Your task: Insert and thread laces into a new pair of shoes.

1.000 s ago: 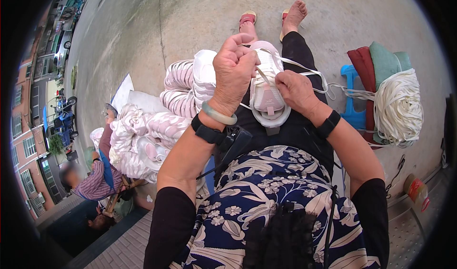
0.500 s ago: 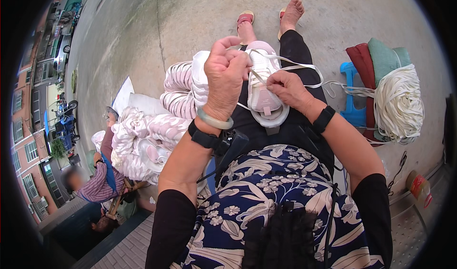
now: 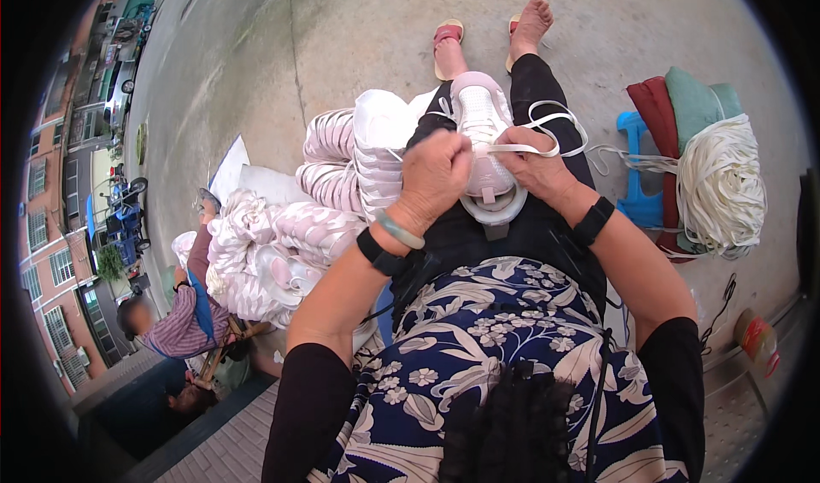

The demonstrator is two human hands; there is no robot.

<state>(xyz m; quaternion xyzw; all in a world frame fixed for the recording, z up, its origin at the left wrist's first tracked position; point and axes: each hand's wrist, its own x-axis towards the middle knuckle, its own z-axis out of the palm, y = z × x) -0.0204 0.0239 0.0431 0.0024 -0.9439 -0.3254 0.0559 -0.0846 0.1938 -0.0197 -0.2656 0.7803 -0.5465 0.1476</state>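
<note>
A pink and white sneaker (image 3: 489, 177) lies across my lap, its toe pointing away from me. White shoelace (image 3: 571, 124) runs through its eyelets and loops out to the right over my dark trouser leg. My left hand (image 3: 434, 175) is closed at the shoe's left side, slightly smeared by motion; a bit of lace pokes out beside it. On the right side of the shoe, my right hand (image 3: 538, 165) pinches the lace near the tongue. The fingertips of both hands are partly hidden.
Stacked pink and white shoe uppers (image 3: 329, 154) and a heap of more shoes (image 3: 265, 257) lie to my left. At right, a blue stool (image 3: 634, 205) stands by folded cloths (image 3: 696, 99) and a big bundle of white laces (image 3: 722, 184). Another person (image 3: 179, 333) sits at far left.
My left hand has come down toward me from above the shoe and closed. My right hand stays by the lacing, and the lace now loops higher on the right.
</note>
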